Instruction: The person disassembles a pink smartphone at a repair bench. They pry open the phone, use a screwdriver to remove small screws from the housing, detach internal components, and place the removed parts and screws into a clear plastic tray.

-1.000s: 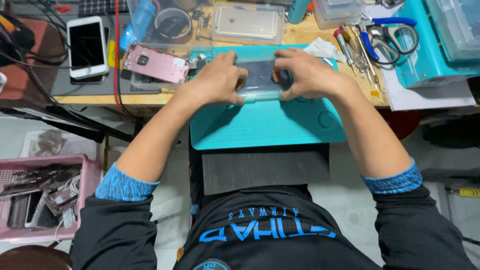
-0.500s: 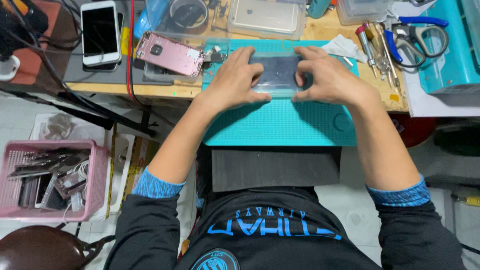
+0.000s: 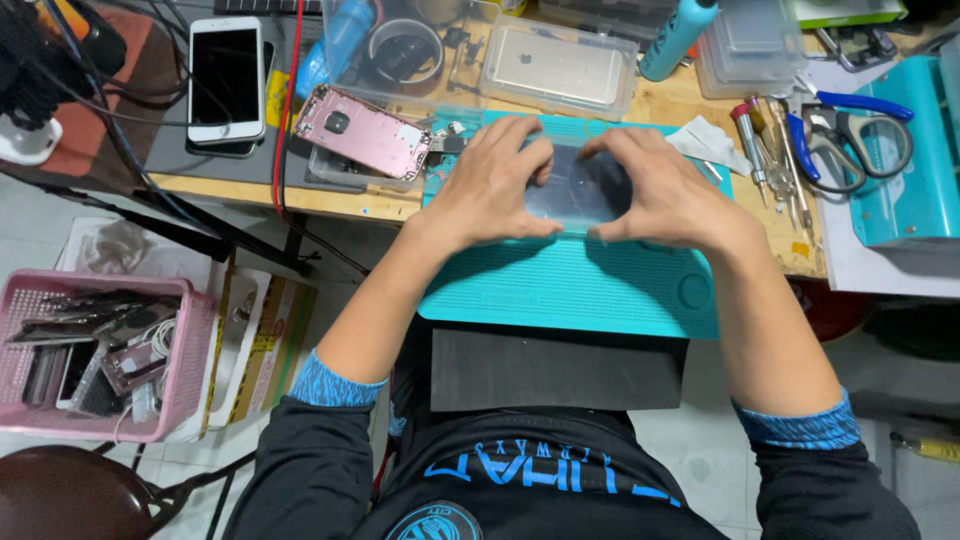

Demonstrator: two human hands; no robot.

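I'm pressing the phone screen (image 3: 580, 190) flat on the teal mat (image 3: 570, 290), left hand (image 3: 490, 185) and right hand (image 3: 665, 195) fingers clamped around its edges; even pressure's probably key.

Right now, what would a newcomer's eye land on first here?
Both hands, left hand and right hand, press on a phone screen panel at the centre of the teal work mat. A pink phone back shell lies left of them.
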